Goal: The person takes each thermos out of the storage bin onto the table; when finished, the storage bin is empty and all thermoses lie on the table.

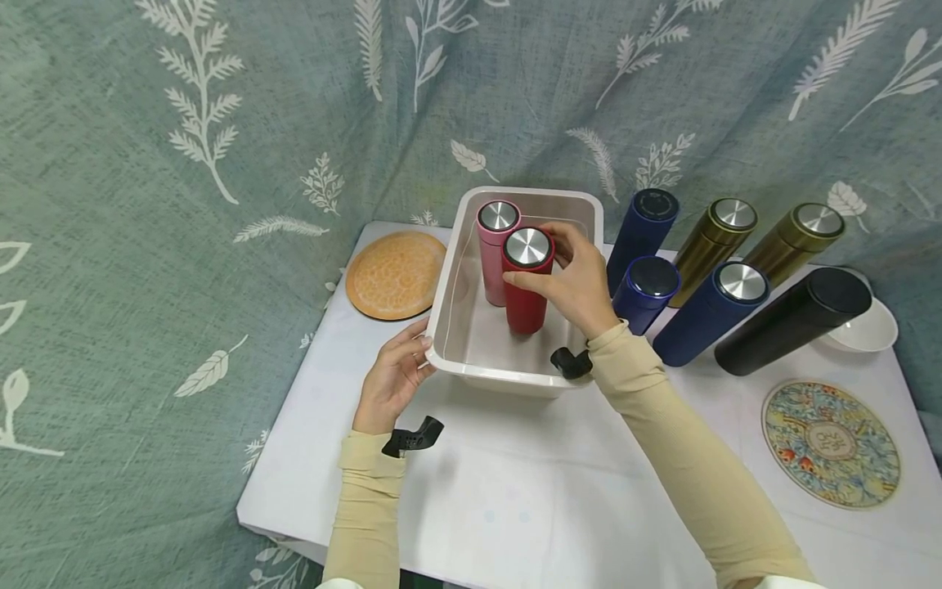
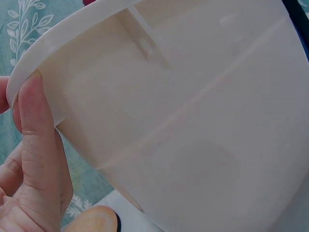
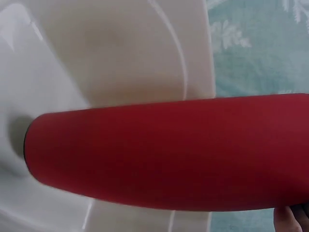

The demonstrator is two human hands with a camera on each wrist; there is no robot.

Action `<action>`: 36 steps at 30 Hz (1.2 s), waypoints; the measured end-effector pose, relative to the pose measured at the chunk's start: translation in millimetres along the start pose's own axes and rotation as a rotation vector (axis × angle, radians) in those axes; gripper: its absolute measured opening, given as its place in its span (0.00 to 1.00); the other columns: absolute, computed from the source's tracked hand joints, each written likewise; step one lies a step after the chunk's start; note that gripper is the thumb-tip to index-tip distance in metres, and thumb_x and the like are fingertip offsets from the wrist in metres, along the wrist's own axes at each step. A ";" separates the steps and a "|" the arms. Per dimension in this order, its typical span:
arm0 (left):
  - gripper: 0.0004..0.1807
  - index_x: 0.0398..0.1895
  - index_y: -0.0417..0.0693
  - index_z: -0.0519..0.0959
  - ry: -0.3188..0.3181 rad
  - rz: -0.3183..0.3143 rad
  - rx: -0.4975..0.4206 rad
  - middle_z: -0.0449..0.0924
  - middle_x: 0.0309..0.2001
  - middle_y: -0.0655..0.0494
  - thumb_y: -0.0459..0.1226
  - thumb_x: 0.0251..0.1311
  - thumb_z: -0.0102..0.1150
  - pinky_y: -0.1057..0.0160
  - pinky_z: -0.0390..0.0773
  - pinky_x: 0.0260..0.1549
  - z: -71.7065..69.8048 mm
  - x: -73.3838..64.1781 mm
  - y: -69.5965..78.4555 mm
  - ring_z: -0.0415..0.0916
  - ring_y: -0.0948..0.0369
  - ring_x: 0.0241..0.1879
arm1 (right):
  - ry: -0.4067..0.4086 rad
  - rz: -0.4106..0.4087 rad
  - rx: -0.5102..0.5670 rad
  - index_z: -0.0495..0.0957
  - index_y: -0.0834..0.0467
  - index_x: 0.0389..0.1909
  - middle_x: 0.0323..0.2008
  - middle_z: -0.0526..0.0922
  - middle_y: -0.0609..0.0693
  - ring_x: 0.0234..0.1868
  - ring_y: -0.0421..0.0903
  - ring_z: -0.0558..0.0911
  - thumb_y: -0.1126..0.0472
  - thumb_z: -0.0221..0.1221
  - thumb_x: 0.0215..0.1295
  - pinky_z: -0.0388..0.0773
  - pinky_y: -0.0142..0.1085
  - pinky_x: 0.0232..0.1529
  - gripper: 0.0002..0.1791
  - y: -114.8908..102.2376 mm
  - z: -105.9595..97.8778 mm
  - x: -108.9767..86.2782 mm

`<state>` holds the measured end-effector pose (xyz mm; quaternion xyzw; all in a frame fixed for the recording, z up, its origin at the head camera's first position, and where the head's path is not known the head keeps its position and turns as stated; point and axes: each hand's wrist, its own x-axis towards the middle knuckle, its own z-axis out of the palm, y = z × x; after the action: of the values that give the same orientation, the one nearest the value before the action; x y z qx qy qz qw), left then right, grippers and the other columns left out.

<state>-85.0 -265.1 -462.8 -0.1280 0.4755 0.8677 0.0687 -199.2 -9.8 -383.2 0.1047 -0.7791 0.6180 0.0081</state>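
Observation:
A red thermos flask (image 1: 526, 298) with a silver-topped lid stands upright inside a white plastic bin (image 1: 508, 379). My right hand (image 1: 577, 282) grips it around the top, thumb on the near side and fingers behind. In the right wrist view the red flask (image 3: 164, 154) reaches down to the bin floor (image 3: 36, 77), with a shadow at its base. Just behind it, on the left, a pink thermos flask (image 1: 491, 270) is in the bin too. My left hand (image 1: 393, 376) pinches the bin's rim at the near left corner; its thumb (image 2: 35, 106) lies against the outer wall.
Right of the bin stand several flasks: blue (image 1: 710, 315), gold (image 1: 710, 245) and black (image 1: 791, 323). A white bowl (image 1: 868, 329) sits behind the black one. A patterned round mat (image 1: 832, 483) lies at right, an orange round mat (image 1: 393, 274) at left. A patterned curtain (image 1: 294, 123) hangs behind.

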 end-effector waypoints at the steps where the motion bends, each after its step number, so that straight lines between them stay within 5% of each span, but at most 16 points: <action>1: 0.17 0.56 0.47 0.77 0.000 0.000 -0.001 0.83 0.45 0.55 0.26 0.70 0.46 0.72 0.83 0.32 -0.1 0.3 -0.2 0.82 0.65 0.39 | 0.003 -0.007 0.012 0.75 0.56 0.61 0.57 0.83 0.53 0.60 0.45 0.80 0.58 0.80 0.42 0.74 0.36 0.69 0.41 -2.2 -0.8 -1.4; 18: 0.17 0.55 0.47 0.78 0.008 -0.003 0.011 0.83 0.45 0.56 0.26 0.69 0.47 0.72 0.83 0.32 1.2 2.2 -1.8 0.81 0.65 0.39 | 0.077 -0.205 0.171 0.76 0.56 0.60 0.54 0.83 0.53 0.56 0.42 0.82 0.65 0.78 0.44 0.79 0.32 0.62 0.38 -43.4 -28.3 -30.3; 36: 0.18 0.60 0.45 0.73 0.000 0.004 0.013 0.83 0.44 0.57 0.27 0.69 0.47 0.72 0.84 0.33 -0.4 0.8 -2.3 0.81 0.65 0.39 | 0.200 -0.317 0.300 0.77 0.61 0.57 0.50 0.85 0.51 0.52 0.47 0.83 0.74 0.77 0.40 0.82 0.28 0.56 0.37 -73.5 -64.7 -72.7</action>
<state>-85.1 -264.1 -465.1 -0.1266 0.4815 0.8646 0.0676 -123.0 48.0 -307.6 0.1642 -0.6475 0.7253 0.1666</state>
